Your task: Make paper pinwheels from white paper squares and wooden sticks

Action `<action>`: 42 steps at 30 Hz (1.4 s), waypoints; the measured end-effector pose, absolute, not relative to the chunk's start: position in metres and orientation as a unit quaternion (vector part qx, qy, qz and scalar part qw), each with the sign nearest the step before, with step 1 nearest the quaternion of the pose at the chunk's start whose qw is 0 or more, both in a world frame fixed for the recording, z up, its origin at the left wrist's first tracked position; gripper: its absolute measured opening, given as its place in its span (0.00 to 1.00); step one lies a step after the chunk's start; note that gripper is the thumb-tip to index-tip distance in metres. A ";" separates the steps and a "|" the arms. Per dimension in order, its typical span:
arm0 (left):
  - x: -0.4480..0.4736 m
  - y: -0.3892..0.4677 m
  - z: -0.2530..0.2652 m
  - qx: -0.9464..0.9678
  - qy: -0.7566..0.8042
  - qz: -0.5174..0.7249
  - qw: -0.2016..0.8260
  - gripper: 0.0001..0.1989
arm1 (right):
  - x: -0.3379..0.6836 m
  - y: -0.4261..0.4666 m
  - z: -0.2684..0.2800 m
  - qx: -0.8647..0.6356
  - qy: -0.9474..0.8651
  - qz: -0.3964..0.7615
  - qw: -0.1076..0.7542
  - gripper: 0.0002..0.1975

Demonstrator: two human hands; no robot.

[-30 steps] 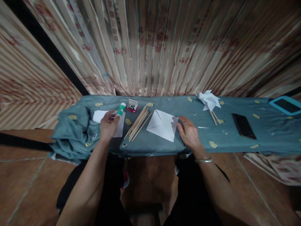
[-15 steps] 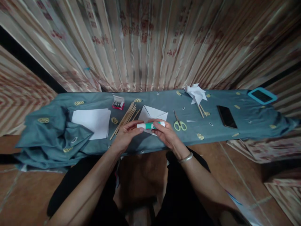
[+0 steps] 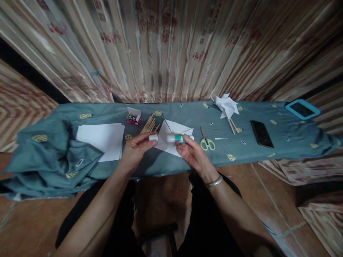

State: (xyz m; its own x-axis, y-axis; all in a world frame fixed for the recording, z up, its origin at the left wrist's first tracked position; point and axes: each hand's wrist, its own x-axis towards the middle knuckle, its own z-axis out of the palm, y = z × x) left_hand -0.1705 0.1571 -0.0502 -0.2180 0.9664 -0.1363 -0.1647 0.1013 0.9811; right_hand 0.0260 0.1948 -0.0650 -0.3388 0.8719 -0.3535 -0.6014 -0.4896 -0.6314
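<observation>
The right hand (image 3: 193, 154) gripped a green-and-white glue stick (image 3: 179, 138), fingers curled round its body, above the folded white paper (image 3: 171, 142) on the blue-clothed table (image 3: 187, 114). The left hand (image 3: 135, 150) pinched the white cap (image 3: 153, 137), apart from the stick. Green-handled scissors (image 3: 207, 141) lay just right; wooden sticks (image 3: 149, 125) lay left.

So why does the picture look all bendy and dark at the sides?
Head view: the wide lens bows the table and fans out the curtain; light falls mid-table on the folded paper and glue stick, while corners dim and blur.
</observation>
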 end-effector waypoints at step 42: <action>-0.103 0.169 -0.097 0.808 0.544 0.210 0.089 0.23 | 0.044 0.232 -0.085 -0.537 -0.614 0.391 0.426 0.13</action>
